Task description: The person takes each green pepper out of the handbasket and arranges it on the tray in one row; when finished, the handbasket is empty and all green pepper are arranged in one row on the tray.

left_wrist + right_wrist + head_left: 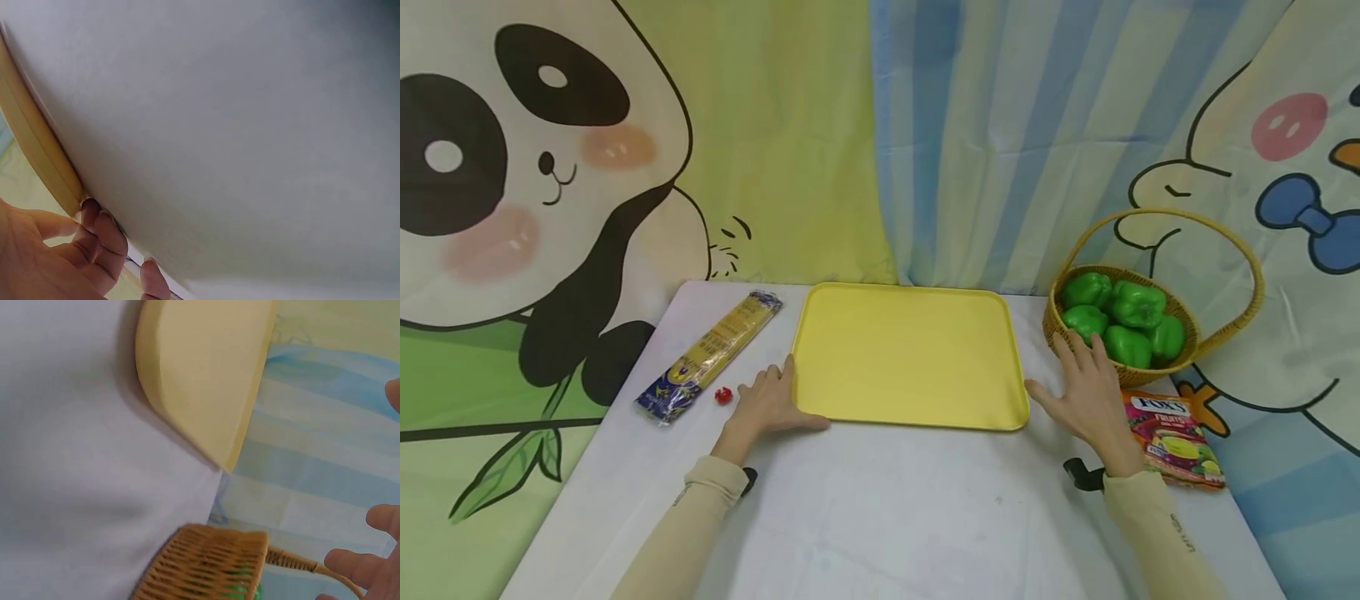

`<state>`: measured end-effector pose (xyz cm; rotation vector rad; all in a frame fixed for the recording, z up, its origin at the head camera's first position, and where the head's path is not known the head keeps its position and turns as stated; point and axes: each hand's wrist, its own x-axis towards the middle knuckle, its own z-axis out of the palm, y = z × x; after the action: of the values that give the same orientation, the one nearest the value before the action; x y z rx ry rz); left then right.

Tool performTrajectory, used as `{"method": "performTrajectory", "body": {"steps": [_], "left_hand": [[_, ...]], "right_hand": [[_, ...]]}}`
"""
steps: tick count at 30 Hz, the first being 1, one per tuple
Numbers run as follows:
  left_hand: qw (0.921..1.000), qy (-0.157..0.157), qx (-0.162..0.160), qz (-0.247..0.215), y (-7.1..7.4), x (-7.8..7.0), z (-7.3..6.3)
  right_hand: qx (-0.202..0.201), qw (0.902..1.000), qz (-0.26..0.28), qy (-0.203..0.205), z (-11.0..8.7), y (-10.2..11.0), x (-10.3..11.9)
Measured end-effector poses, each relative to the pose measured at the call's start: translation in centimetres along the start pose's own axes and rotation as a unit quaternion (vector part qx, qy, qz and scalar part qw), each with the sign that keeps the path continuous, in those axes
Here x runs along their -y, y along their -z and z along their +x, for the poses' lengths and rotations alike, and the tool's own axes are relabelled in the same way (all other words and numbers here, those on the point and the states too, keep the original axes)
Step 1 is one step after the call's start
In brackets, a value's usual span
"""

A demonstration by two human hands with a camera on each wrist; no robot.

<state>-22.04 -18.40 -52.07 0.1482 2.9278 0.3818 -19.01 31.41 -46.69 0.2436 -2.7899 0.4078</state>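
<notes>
White cloth-covered table (pixel 880 517) lies beneath two forward-reaching, cream-sleeved forearms (pixel 673 533). Between the fingers sits a yellow, rectangular, shallow tray (pixel 910 358), its long axis running left to right. A tan woven basket (pixel 200 569) stands near the right fingertips. The left hand (pixel 771 404), thumb and fingers wide, touches the tray's near left corner; the right hand (pixel 1090 404), fingers splayed, is just beside its right edge.
</notes>
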Motion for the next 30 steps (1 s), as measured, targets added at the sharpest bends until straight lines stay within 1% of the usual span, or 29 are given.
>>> {"method": "performTrajectory", "body": {"steps": [7, 11, 16, 19, 21, 23, 26, 30], "left_hand": [[1.0, -0.001, 0.007, -0.004, 0.1, 0.1, 0.2], [0.9999, -0.001, 0.015, -0.007, 0.1, 0.1, 0.4], [0.9995, 0.004, 0.03, -0.008, 0.0, 0.4, 0.4], [0.9995, 0.006, 0.03, -0.01, 0.1, 0.7, 0.3], [0.9995, 0.006, 0.029, -0.012, 0.1, 0.7, 0.2], [0.9994, 0.007, 0.029, -0.016, 0.1, 0.8, 0.1], [0.9993, 0.006, 0.031, -0.022, 0.1, 0.8, 0.1], [0.9992, 0.003, 0.03, -0.026, 0.0, 0.6, 0.2]], "right_hand": [[0.014, 0.9991, -0.026, -0.031, 1.6, 2.4, -2.9], [0.004, 0.9977, -0.052, -0.043, 2.4, 3.6, -4.9], [-0.02, 0.9966, -0.057, -0.056, 3.3, 4.6, -7.2], [-0.043, 0.9963, -0.051, -0.053, 4.0, 4.7, -8.3], [-0.048, 0.9964, -0.045, -0.055, 4.4, 4.6, -8.9], [-0.041, 0.9963, -0.04, -0.064, 4.6, 4.5, -9.5], [-0.02, 0.9952, -0.042, -0.085, 4.8, 4.4, -10.4], [-0.012, 0.9945, -0.043, -0.095, 5.4, 4.5, -11.4]]}}
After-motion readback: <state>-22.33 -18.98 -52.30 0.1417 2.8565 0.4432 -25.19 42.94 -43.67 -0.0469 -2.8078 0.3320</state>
